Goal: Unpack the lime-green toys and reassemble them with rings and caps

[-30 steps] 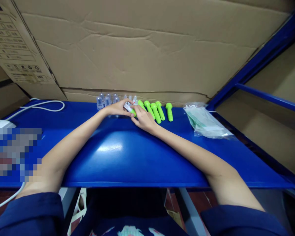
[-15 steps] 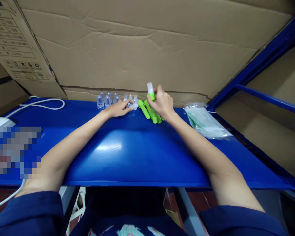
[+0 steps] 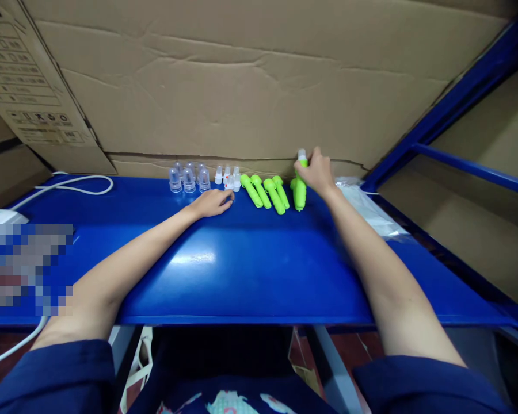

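Note:
My right hand (image 3: pixel 318 172) is closed round the upper part of a bright green tube (image 3: pixel 300 192) with a translucent white tip (image 3: pixel 301 154). The tube stands roughly upright at the back of the table, and a bit of green beside it may be another piece. To its left lie several green tubes (image 3: pixel 275 196) with rounded ends, side by side. My left hand (image 3: pixel 214 203) rests on the table with nothing in it, its fingers loosely bent. Just behind its fingertips stand several small white translucent tips (image 3: pixel 227 174), some with red marks.
Several clear plastic caps (image 3: pixel 189 180) stand left of the white tips. A clear bag (image 3: pixel 366 210) with pale contents lies at right. Cardboard (image 3: pixel 242 103) walls off the back of the blue table (image 3: pixel 242 276). At left are a white cable (image 3: pixel 82 190) and a white device (image 3: pixel 2 217).
My right hand has moved right with the tipped green tube, away from the other tubes, and lowered it. My left hand has drawn back from the white tips towards me.

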The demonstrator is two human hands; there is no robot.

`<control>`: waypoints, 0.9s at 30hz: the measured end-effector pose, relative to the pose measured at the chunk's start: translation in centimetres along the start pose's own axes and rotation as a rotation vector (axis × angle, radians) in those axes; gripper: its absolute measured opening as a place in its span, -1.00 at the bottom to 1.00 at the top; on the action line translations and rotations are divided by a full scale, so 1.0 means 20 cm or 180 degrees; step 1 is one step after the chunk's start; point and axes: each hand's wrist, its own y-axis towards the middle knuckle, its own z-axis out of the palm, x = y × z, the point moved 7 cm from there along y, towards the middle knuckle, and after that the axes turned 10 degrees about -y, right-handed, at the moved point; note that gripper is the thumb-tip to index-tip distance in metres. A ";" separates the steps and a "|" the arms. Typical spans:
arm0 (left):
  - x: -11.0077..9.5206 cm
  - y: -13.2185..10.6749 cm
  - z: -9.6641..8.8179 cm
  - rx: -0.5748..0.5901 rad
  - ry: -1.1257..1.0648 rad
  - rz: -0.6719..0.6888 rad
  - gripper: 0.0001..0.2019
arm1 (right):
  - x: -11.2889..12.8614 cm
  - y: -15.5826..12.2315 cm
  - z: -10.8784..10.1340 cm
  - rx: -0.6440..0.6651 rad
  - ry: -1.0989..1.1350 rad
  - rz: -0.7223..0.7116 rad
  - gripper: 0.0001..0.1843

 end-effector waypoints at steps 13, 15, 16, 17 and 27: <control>0.00 -0.02 -0.01 -0.0059 -0.0102 -0.0030 -0.71 | -0.21 -0.01 0.12 0.0532 -0.0325 -0.0217 -0.62; 0.00 -0.02 -0.01 -0.0050 -0.0112 -0.0022 -0.71 | -0.25 -0.01 0.14 0.0582 -0.0354 -0.0174 -0.61; 0.00 -0.02 -0.01 -0.0051 -0.0115 -0.0025 -0.70 | -0.26 -0.01 0.15 0.0597 -0.0371 -0.0156 -0.60; 0.00 -0.02 -0.01 -0.0055 -0.0116 -0.0032 -0.70 | -0.27 -0.02 0.15 0.0609 -0.0388 -0.0143 -0.58; 0.01 -0.01 -0.02 -0.0034 -0.0119 -0.0086 -0.69 | -0.29 -0.01 0.21 0.0738 -0.0341 -0.0113 -0.52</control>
